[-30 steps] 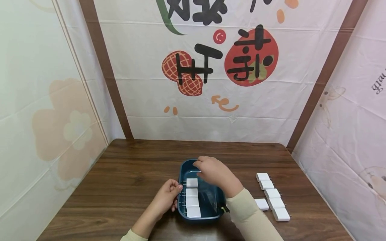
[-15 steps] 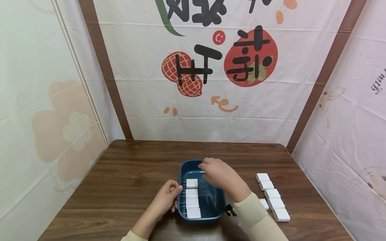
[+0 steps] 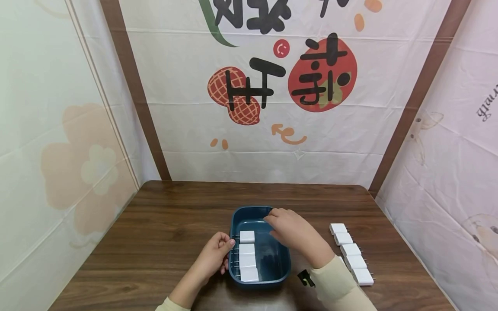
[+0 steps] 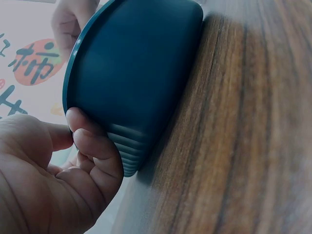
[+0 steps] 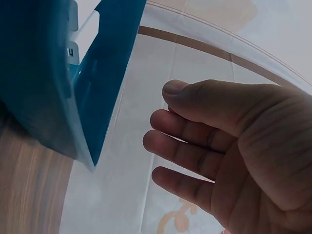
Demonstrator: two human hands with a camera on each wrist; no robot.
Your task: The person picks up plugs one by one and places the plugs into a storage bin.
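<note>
A dark blue plastic tray (image 3: pixel 272 259) sits on the table with several white USB chargers (image 3: pixel 247 249) lined up along its left side, prongs toward the left wall. My left hand (image 3: pixel 212 255) pinches the tray's left rim between thumb and fingers; in the left wrist view the same hand (image 4: pixel 63 165) grips the edge near a ribbed patch. Over the tray's far right rim, my right hand (image 3: pixel 293 231) holds nothing. The right wrist view shows that hand (image 5: pixel 219 141) with loosely extended fingers apart from the tray wall, one charger's port (image 5: pixel 73 52) facing it.
More white chargers (image 3: pixel 351 249) lie in a slanted row on the right of the wooden table (image 3: pixel 175 216), prongs facing right. Another one is mostly hidden behind the right sleeve (image 3: pixel 336 280). A small black item (image 3: pixel 306 278) shows beside that sleeve. Printed cloth walls (image 3: pixel 186 129) surround the table.
My right hand has drawn rightward from over the tray toward its right rim, its forearm now covering more of the charger beside the row. The left hand stays at the left rim.
</note>
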